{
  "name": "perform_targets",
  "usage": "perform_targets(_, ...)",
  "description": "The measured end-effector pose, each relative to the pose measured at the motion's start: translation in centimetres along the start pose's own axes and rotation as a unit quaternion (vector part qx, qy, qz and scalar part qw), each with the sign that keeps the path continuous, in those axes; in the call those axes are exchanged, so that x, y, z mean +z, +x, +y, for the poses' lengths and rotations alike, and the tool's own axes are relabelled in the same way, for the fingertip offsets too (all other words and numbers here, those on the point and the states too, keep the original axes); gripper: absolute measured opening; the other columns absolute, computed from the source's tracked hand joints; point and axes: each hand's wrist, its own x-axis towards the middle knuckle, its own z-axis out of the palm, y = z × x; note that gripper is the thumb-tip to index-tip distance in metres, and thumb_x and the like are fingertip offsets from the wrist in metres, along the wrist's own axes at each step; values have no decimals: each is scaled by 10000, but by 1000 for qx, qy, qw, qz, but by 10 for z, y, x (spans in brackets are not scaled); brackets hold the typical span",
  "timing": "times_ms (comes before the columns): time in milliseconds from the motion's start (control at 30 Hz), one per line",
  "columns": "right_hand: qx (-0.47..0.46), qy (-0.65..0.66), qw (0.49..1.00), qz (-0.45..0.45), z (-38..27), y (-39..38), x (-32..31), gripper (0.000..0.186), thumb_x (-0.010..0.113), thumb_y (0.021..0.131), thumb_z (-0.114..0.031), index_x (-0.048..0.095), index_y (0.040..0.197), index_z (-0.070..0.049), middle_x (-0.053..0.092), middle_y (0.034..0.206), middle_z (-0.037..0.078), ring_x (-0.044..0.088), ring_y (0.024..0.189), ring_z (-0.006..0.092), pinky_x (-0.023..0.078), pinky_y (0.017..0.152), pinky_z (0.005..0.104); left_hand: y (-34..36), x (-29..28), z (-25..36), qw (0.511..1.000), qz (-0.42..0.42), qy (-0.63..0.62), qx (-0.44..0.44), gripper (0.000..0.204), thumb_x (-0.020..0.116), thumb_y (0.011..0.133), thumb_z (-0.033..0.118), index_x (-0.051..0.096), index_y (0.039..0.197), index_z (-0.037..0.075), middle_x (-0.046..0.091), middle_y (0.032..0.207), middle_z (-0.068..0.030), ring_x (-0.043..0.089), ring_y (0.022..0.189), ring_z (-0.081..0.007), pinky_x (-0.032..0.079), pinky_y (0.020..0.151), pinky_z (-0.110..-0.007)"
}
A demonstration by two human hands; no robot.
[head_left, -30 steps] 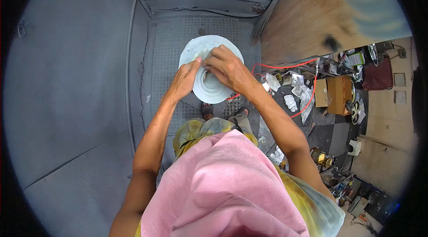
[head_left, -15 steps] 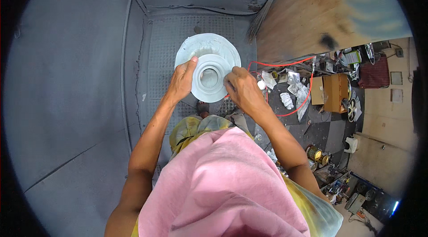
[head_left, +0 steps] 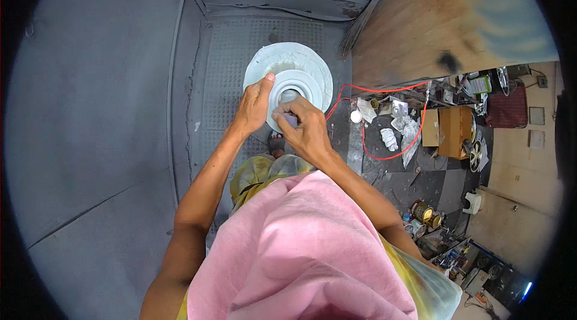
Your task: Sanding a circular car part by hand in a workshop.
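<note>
A white round part (head_left: 305, 80) with a raised ring and a central hole sits in front of me. My left hand (head_left: 255, 106) grips its left edge, thumb on top, fingers hidden beneath. With bent fingers my right hand (head_left: 311, 126) pinches a small purple-grey piece (head_left: 291, 120), perhaps sandpaper, against the part's near right side, covering some of the ring and hole. Below and beyond the part is a larger white disc (head_left: 287, 54) with a rough, scuffed top. What supports that disc is hidden.
Grey panels (head_left: 108, 109) stand at the left and far side. A broom (head_left: 360, 28) leans by a wooden board (head_left: 445, 13). On the right, a red hose (head_left: 390, 157) loops past crumpled paper (head_left: 389, 138) and a cardboard box (head_left: 455, 132). A pink cloth (head_left: 300, 242) hangs before me.
My right hand has moved left, from the part's right edge to its near side over the hole, and the purple-grey piece now shows. My left hand keeps its grip.
</note>
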Motion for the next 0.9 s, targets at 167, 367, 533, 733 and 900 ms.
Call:
perform_targets(167, 77, -17, 997, -9, 0, -8, 0, 165, 807, 894, -125, 775, 964, 20, 756, 909, 166, 747, 800, 289, 579, 747, 395, -6, 1, -5, 1000, -1, -4, -22, 680, 344, 1202, 477, 705, 1114, -92, 756, 990, -197, 669, 950, -244, 532, 933, -429)
perform_targets(367, 56, 19, 986, 158, 12, 41, 18, 143, 783, 882, -129, 746, 918, 4, 749, 880, 199, 735, 795, 357, 570, 743, 435, -6, 10, 4, 1000, 21, -9, -11, 712, 322, 1207, 497, 708, 1162, -99, 747, 997, -224, 686, 963, -264, 542, 919, -431)
perform_targets(533, 5, 47, 964, 260, 35, 59, -27, 139, 796, 927, -120, 740, 951, 5, 758, 889, 136, 709, 773, 239, 564, 740, 386, -7, 4, -3, 1000, 23, -5, -15, 675, 356, 1207, 486, 721, 1206, -82, 774, 1031, -168, 692, 995, -208, 547, 912, -386)
perform_targets(733, 53, -80, 988, 122, 26, 10, -61, 170, 864, 905, -87, 754, 994, 8, 707, 917, 125, 703, 776, 242, 563, 722, 373, 2, -9, -5, 996, 48, -71, -16, 440, 566, 1161, 343, 701, 1266, -62, 771, 1099, -138, 724, 927, -140, 568, 827, -333)
perform_targets(900, -77, -135, 987, 34, 48, -9, -58, 262, 842, 897, -56, 783, 1143, 13, 667, 992, 162, 698, 885, 332, 576, 791, 434, -3, -3, 47, 1000, 18, -13, -11, 317, 694, 1087, 250, 620, 1213, -32, 735, 932, -110, 743, 788, -148, 561, 688, -319)
